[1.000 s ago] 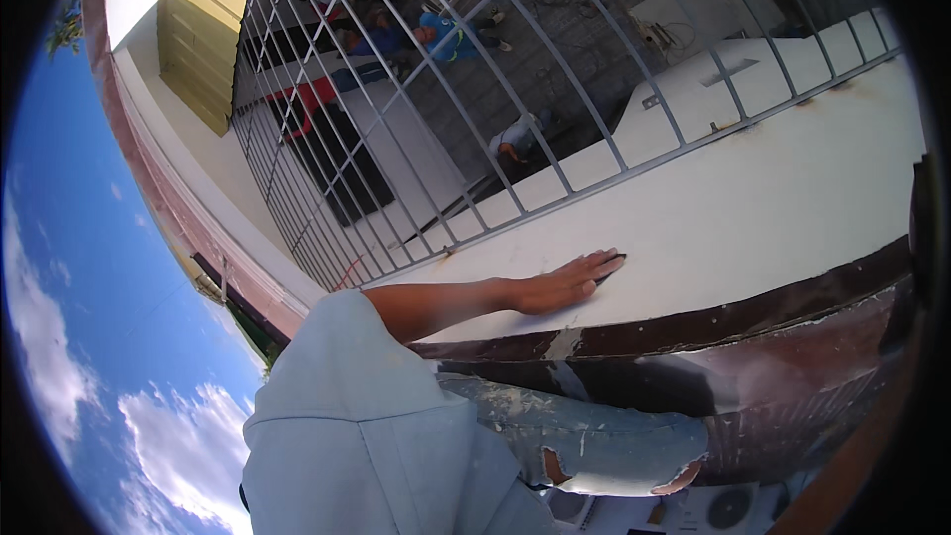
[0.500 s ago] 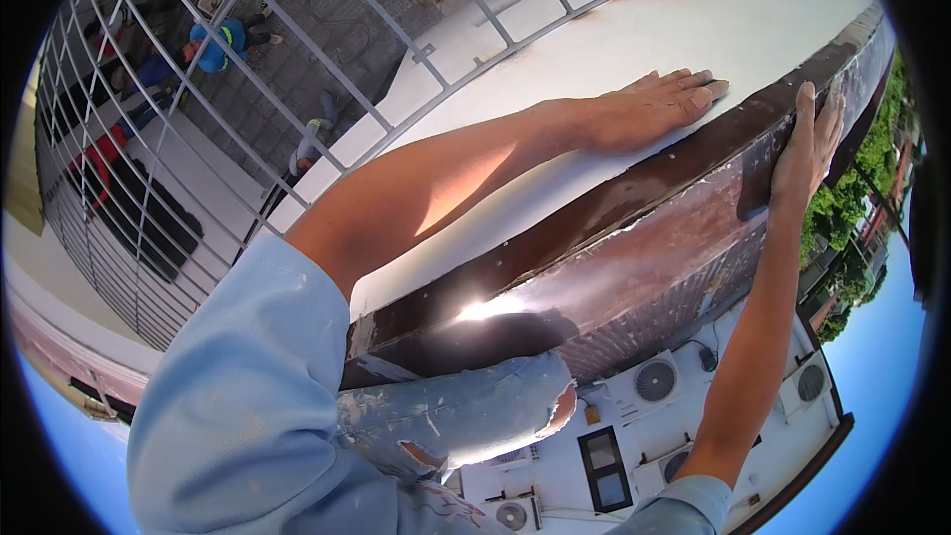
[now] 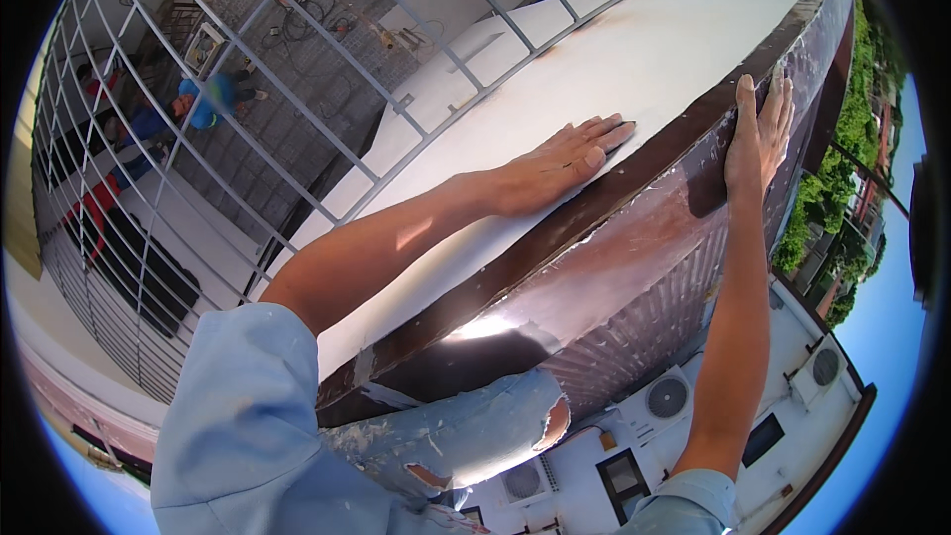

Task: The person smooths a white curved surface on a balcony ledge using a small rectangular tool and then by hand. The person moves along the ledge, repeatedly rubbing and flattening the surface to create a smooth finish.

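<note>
Dark brown edging (image 3: 475, 292): long, narrow, worn, with pale flecks and chips.
White ledge (image 3: 684, 45): broad, smooth, lying directly alongside the edging.
Dark pad (image 3: 620, 139): thin, flat on the ledge, near the edging (mostly covered, its full shape hidden).

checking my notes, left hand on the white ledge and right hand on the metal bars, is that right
Not quite: the right hand is on the brown border, as the head view shows. The left hand is on the white ledge.
</note>
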`<state>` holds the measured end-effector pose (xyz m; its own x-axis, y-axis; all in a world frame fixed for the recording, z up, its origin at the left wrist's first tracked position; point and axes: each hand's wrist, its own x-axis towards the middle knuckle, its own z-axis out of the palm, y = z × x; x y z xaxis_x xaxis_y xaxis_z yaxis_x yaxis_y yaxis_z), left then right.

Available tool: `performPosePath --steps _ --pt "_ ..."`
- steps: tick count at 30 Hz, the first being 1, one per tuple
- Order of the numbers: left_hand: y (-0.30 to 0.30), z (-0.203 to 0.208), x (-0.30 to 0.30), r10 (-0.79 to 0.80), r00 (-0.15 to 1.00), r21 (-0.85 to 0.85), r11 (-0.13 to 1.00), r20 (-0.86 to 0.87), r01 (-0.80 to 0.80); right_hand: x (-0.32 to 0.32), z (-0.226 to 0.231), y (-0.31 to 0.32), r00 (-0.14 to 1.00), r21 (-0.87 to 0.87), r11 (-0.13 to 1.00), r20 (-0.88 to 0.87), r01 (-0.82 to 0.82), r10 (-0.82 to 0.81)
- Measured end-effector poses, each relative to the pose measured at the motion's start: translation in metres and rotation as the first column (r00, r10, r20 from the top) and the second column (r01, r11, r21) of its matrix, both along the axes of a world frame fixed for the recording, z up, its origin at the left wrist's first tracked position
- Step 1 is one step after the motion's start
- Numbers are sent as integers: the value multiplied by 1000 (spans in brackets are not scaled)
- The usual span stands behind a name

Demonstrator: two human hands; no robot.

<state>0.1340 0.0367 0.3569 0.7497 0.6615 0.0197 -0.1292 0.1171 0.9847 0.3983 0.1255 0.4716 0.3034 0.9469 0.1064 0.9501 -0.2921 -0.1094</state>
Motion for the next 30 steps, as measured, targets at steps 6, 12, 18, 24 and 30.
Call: performPosePath --steps 6,12,18,24,30 --pt "-28 30 -36 -64 996 -53 997 -59 61 -3 3 -2 1000 -36 999 23 21 -20" --pt "-66 27 -70 -116 987 -111 988 -115 103 -2 2 -2 1000 -18 1000 18 16 -16" --pt "83 8 82 49 996 3 999 68 -49 -2 2 -2 999 -2 1000 29 -19 19" --pt "11 13 21 -1 1000 -20 1000 2 1 7 -2 0 996 52 994 10 -92 92" --pt "-202 59 -197 -200 946 -437 896 -256 71 21 -9 -1 977 100 977 -76 -191 199"
